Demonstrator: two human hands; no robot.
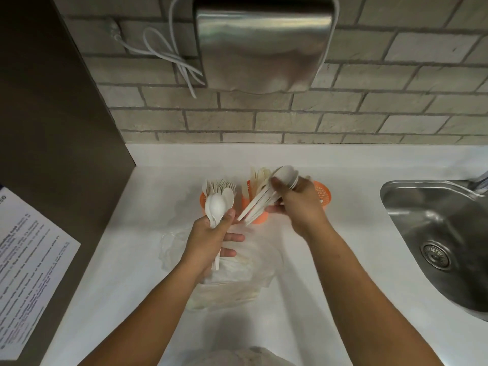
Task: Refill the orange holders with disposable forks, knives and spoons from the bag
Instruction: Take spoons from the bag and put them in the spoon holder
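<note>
The left hand [215, 237] grips a bunch of white spoons [217, 204] upright above the clear bag [237, 270] on the counter [118, 260]; the right hand [301, 204] clasps a slanted bundle of spoons [266, 196] over the middle orange holder [257, 204]; forks [224, 184] fill the left holder [202, 200]; the right holder [320, 192] sits behind the knuckles.

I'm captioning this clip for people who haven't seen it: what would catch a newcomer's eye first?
Two bare hands at the centre, each gripping white spoons: the left hand holds a bunch upright, the right hand a slanted bundle over the orange holders. Beneath them lies a clear plastic bag on the white counter. A steel sink sits at right.
</note>
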